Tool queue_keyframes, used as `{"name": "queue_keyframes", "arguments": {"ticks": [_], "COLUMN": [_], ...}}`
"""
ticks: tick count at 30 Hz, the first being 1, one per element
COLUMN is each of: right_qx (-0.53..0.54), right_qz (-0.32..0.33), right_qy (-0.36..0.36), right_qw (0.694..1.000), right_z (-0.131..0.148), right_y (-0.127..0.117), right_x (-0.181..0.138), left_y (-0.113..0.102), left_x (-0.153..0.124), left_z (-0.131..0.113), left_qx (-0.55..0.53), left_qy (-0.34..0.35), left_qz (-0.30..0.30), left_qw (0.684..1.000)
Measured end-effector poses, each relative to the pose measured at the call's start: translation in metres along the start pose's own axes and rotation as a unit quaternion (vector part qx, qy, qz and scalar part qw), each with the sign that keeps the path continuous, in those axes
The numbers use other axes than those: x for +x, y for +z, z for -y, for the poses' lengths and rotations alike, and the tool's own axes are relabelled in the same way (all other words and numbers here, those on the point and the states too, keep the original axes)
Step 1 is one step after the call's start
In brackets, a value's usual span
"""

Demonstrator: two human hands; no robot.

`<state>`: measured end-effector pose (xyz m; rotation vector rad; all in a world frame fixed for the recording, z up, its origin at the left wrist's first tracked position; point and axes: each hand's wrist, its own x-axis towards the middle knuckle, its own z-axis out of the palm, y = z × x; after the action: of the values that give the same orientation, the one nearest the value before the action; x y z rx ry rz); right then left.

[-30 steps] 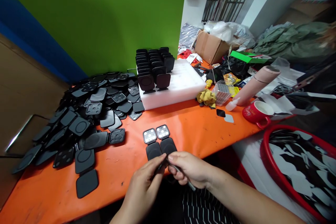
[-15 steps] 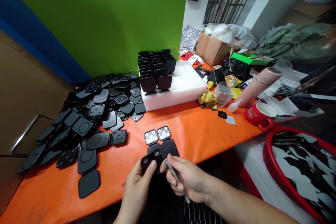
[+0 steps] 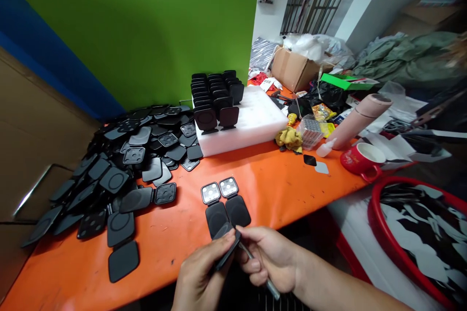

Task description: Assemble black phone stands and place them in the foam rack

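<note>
My left hand (image 3: 200, 269) is closed around a black square folding pad (image 3: 229, 252), tilted nearly on edge, with the thumb on its upper face. My right hand (image 3: 272, 257) is closed on a slim metal rod-like tool (image 3: 271, 287); its fingertips meet the pad's right edge, and the tool's upper end is hidden behind them. Just beyond the hands lie two unfolded black pads, a left one (image 3: 216, 217) and a right one (image 3: 238, 210). Their far halves, a left panel (image 3: 210, 193) and a right panel (image 3: 228, 186), show shiny silver faces with round spots.
A heap of black folding pads (image 3: 115, 180) covers the left of the orange table (image 3: 160, 252). Rows of upright pads stand on a white foam block (image 3: 251, 129). At right are a yellow cloth (image 3: 289, 138), a pink bottle (image 3: 359, 121), a red mug (image 3: 359, 163) and a red-rimmed tub (image 3: 375, 223).
My left hand has turned the pad from lying face up to nearly on edge and shifted it right. My right hand has moved slightly right and down with the tool, against the pad's edge.
</note>
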<state>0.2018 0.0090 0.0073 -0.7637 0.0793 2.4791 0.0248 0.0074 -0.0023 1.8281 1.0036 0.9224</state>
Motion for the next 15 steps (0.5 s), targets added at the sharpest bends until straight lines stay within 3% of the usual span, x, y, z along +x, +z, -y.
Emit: {"name": "queue_keyframes", "arguments": {"ticks": [3, 6, 8, 10, 12, 13, 15], "right_qx": [-0.015, -0.141, -0.317, -0.499, -0.622, -0.654, -0.676], "right_qz": [-0.042, -0.102, -0.167, -0.224, -0.251, -0.256, -0.272], "right_qy": [-0.031, -0.12, -0.239, -0.322, -0.331, -0.323, -0.309], "right_qw": [0.999, 0.977, 0.903, 0.773, 0.664, 0.634, 0.611], "right_z": [-0.002, -0.004, -0.003, -0.001, 0.004, 0.008, 0.022], "right_y": [-0.001, -0.003, -0.005, -0.009, -0.015, -0.019, -0.03], "right_x": [-0.002, -0.005, -0.008, -0.011, -0.012, -0.012, -0.01], "left_y": [0.006, 0.011, 0.014, 0.018, 0.024, 0.028, 0.036], "left_x": [-0.002, 0.002, 0.011, 0.025, 0.041, 0.049, 0.062], "left_z": [0.003, 0.003, 0.004, 0.008, 0.015, 0.019, 0.029], "left_qx": [-0.014, -0.056, -0.107, -0.189, -0.265, -0.282, -0.249], "left_qy": [0.022, -0.066, -0.164, -0.231, -0.245, -0.241, -0.212], "left_qz": [0.003, -0.029, -0.097, -0.133, -0.108, -0.087, -0.072], "left_qw": [1.0, 0.996, 0.976, 0.945, 0.926, 0.925, 0.942]}}
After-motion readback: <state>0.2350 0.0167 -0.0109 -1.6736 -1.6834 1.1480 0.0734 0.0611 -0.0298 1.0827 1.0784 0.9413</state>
